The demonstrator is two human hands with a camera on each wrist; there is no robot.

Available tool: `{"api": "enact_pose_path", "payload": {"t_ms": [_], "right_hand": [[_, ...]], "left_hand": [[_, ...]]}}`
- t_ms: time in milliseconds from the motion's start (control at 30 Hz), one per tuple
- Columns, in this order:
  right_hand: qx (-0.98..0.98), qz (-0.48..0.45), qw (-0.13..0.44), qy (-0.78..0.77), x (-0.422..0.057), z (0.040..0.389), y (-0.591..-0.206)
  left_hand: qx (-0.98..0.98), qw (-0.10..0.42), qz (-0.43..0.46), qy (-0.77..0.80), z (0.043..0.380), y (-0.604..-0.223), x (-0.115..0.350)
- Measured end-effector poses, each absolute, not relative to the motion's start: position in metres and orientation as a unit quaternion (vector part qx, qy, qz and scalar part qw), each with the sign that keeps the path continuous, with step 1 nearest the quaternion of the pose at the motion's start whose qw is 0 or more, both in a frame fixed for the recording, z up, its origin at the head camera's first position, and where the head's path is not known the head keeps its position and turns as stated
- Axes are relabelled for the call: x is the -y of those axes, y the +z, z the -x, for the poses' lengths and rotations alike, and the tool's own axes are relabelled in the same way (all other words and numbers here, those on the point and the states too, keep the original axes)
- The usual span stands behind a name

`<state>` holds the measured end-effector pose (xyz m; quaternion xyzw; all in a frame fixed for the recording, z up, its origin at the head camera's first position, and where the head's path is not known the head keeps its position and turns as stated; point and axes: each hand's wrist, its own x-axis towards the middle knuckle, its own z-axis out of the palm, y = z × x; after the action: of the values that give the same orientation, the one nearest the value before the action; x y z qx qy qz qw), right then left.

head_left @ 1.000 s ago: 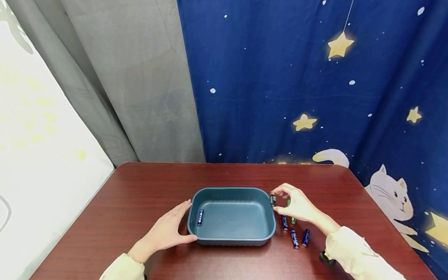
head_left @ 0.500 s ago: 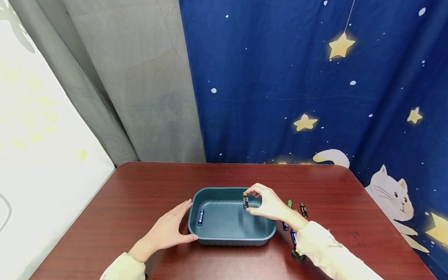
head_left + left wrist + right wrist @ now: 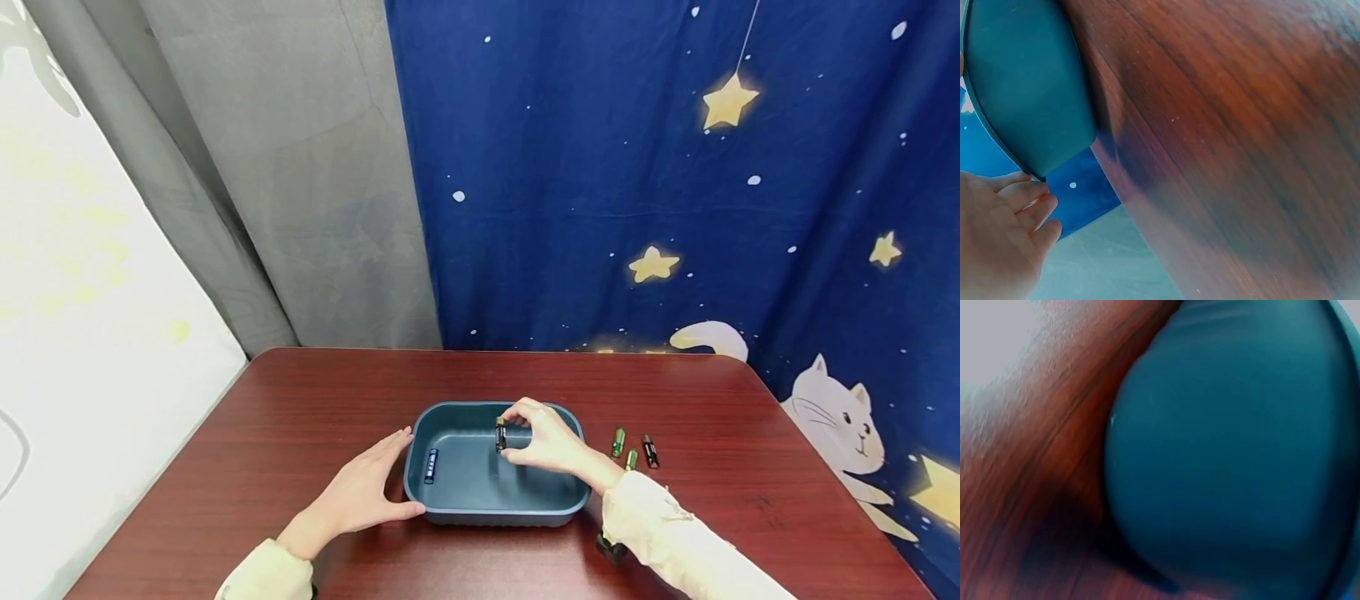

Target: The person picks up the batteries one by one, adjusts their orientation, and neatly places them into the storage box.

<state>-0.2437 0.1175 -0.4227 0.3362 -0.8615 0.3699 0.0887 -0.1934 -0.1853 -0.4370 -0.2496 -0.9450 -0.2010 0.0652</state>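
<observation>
My right hand [image 3: 546, 440] pinches a black battery with a copper-coloured end [image 3: 501, 436] between thumb and fingers, holding it upright over the middle of the teal plastic bin [image 3: 510, 517]. At the bin's left end, my left hand [image 3: 362, 490] rests with thumb and fingers spread, straight fingertips at the rim. The left wrist view shows those fingers [image 3: 1030, 205] against the bin's edge. Inside the bin, a blue battery [image 3: 431, 466] lies near the left wall. Only the bin's outer wall [image 3: 1222, 450] fills the right wrist view; the right hand is out of it.
Right of the bin on the brown wooden table [image 3: 337, 383] lie a green battery [image 3: 618, 442], another green battery [image 3: 632, 459] and a black battery [image 3: 650, 451]. The right forearm and sleeve [image 3: 675, 533] cover the table area in front of them. A blue curtain [image 3: 570, 167] hangs behind.
My right hand has carried the black battery leftward from beside the bin's right rim to over its middle. The right sleeve now covers the blue batteries on the table. The left hand stays put.
</observation>
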Motion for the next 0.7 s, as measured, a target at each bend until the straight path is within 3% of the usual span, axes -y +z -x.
{"api": "enact_pose_path", "payload": {"t_ms": [700], "right_hand": [[0.882,-0.356,0.061,0.304,-0.069,0.242,-0.432]], "left_hand": [[0.944,0.066,0.249,-0.206,0.194,-0.438,0.185]]}}
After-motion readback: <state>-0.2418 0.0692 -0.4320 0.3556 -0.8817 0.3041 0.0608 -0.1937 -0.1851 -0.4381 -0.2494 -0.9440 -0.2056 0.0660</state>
